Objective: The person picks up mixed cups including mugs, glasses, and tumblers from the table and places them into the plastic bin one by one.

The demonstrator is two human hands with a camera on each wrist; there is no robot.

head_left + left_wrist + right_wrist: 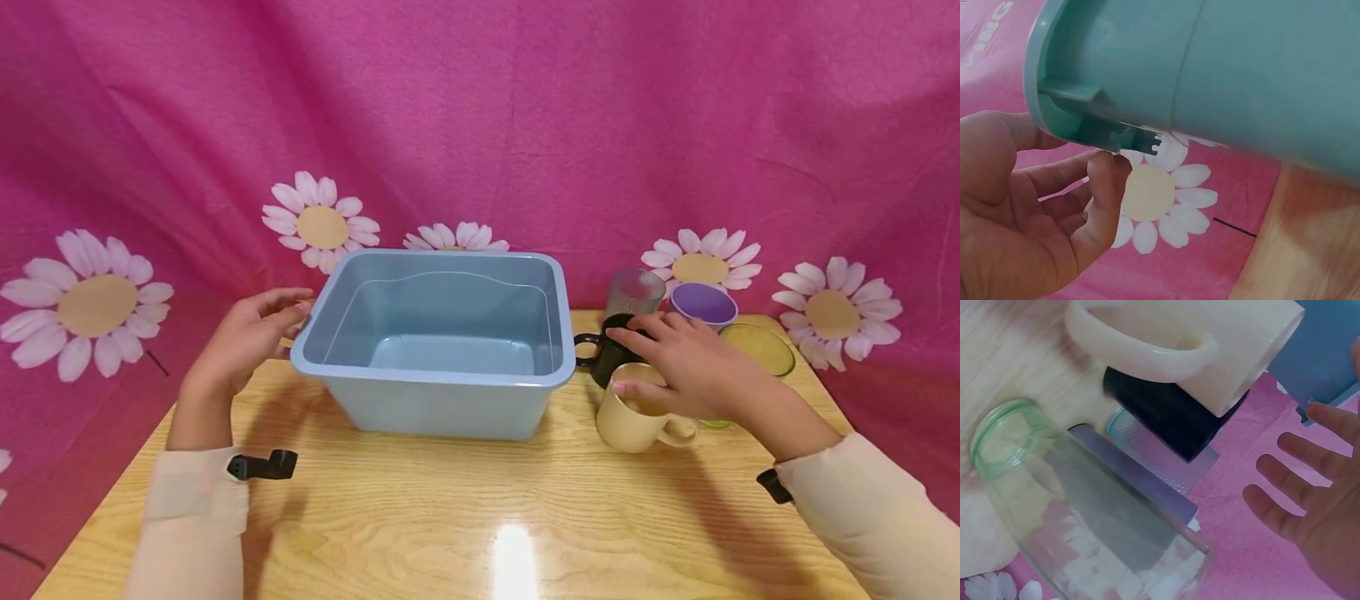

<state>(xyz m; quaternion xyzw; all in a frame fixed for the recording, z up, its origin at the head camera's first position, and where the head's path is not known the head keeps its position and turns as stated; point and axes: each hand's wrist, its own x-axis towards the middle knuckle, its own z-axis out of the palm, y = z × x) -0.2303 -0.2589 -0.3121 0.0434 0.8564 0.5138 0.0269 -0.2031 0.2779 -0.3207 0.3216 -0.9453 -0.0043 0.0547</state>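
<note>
My left hand (251, 337) is beside the left end of a light blue plastic tub (435, 404), fingers loosely bent. In the left wrist view its fingertips are at the tub's rim (1034, 75); whether they press on it is hard to tell. My right hand (693, 362) hovers over a cream mug (626, 425) and a black mug (606, 367), fingers spread. In the right wrist view, a gap separates its fingers (1300, 487) from the cream mug. Part of both mugs' openings is hidden by the hand in the head view.
Behind the mugs stand a clear glass (633, 287) and a purple cup (705, 304). A tall greenish glass (761, 348) is at the far right, partly hidden by my right arm. The wooden table (405, 517) meets a pink flowered cloth (480, 125) at the back.
</note>
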